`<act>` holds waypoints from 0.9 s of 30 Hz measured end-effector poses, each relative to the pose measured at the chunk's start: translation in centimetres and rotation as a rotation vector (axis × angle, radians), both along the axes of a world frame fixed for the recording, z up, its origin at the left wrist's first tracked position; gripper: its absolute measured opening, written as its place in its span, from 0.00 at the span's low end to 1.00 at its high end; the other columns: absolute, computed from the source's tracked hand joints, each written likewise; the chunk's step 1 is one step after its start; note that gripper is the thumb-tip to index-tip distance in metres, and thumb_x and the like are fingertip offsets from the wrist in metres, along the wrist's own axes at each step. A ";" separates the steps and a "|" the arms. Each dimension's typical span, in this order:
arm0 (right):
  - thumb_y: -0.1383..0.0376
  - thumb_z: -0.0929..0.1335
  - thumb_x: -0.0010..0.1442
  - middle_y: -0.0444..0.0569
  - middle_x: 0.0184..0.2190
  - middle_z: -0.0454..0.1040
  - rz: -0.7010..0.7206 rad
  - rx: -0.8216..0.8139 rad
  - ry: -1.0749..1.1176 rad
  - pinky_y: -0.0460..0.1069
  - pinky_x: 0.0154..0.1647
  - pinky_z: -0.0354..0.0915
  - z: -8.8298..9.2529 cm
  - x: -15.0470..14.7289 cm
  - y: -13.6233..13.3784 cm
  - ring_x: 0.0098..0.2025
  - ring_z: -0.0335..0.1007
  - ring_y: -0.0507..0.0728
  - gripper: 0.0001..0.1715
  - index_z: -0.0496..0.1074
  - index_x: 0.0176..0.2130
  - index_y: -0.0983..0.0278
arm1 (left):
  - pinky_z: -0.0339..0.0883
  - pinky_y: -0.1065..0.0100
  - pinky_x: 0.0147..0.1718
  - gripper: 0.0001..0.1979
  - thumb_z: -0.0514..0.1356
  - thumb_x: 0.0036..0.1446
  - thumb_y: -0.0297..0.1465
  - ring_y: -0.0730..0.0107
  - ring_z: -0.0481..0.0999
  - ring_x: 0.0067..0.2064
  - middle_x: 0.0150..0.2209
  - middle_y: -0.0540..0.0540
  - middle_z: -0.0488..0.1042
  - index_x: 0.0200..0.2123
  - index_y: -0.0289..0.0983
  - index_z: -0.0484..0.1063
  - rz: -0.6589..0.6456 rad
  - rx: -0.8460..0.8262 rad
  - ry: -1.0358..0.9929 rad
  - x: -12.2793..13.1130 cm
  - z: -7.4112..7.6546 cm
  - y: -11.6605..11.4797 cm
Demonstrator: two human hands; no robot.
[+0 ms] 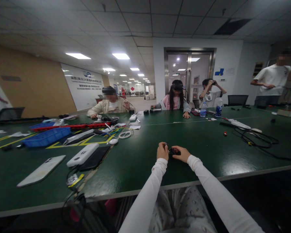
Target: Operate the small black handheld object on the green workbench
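Observation:
Close together over the green table (140, 168), near its front edge, are my two hands. My right hand (183, 153) is closed around a small black object (174, 151), whose kind I cannot make out. My left hand (162, 151) has its fingers curled right beside that object. A bit of something dark shows at its fingertips, and the rest is hidden by the fingers. White sleeves cover both my forearms.
On the left lie a phone (42, 170), a white power bank (83, 154), a black pouch (95, 158) and a blue tray (47, 137). Cables (254, 139) lie on the right. Bottles (218, 108) stand farther back. Several people are across the table.

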State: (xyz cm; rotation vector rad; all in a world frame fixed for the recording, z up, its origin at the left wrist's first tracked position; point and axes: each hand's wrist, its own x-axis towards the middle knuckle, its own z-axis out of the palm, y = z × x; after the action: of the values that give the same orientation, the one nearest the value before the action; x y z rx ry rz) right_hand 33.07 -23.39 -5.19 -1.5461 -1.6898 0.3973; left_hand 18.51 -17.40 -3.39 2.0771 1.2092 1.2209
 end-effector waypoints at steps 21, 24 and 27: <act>0.57 0.69 0.48 0.45 0.38 0.73 0.041 -0.004 0.064 0.56 0.48 0.62 -0.6 0.0 0.0 0.40 0.68 0.55 0.33 0.61 0.52 0.59 | 0.62 0.69 0.39 0.09 0.46 0.57 0.28 0.72 0.73 0.34 0.30 0.48 0.74 0.42 0.37 0.58 -0.036 -0.015 0.215 -7.4 0.9 4.0; 0.56 0.69 0.48 0.45 0.39 0.72 0.050 -0.025 0.066 0.56 0.48 0.62 -0.8 0.0 0.0 0.41 0.68 0.55 0.32 0.60 0.53 0.59 | 0.62 0.69 0.40 0.09 0.47 0.57 0.28 0.72 0.74 0.35 0.30 0.48 0.74 0.42 0.37 0.59 0.130 -0.021 0.252 -12.6 1.5 6.5; 0.56 0.68 0.49 0.46 0.40 0.72 0.052 -0.046 0.073 0.56 0.49 0.62 -1.0 0.0 0.0 0.42 0.68 0.55 0.32 0.60 0.53 0.59 | 0.62 0.69 0.40 0.10 0.48 0.57 0.28 0.70 0.74 0.36 0.31 0.48 0.75 0.43 0.37 0.59 0.248 -0.035 0.281 -17.3 1.9 8.4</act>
State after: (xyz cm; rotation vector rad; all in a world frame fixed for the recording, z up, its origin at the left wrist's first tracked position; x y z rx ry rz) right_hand 33.10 -23.37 -6.21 -1.5049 -1.6777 0.5171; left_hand 1.24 -8.97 -1.46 2.1754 1.6445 1.0212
